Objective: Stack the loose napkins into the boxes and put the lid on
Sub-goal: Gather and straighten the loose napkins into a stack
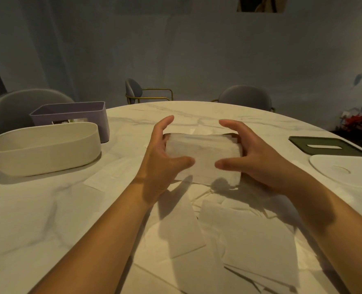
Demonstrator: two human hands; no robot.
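A thick stack of white napkins (203, 153) sits at the table's middle, held between both hands. My left hand (163, 158) cups its left end, thumb on the near side and fingers round the far side. My right hand (252, 158) grips the right end the same way. Several loose napkins (245, 234) lie spread on the table in front of me. An empty cream oval box (42, 149) stands at the left, with a purple rectangular box (84, 115) behind it. A dark green slotted lid (328, 146) and a white oval lid (345, 170) lie at the right.
The round marble table (37, 219) curves away at its far edge. Grey chairs (245, 98) stand behind it along the wall. Red flowers (358, 122) sit low at the far right.
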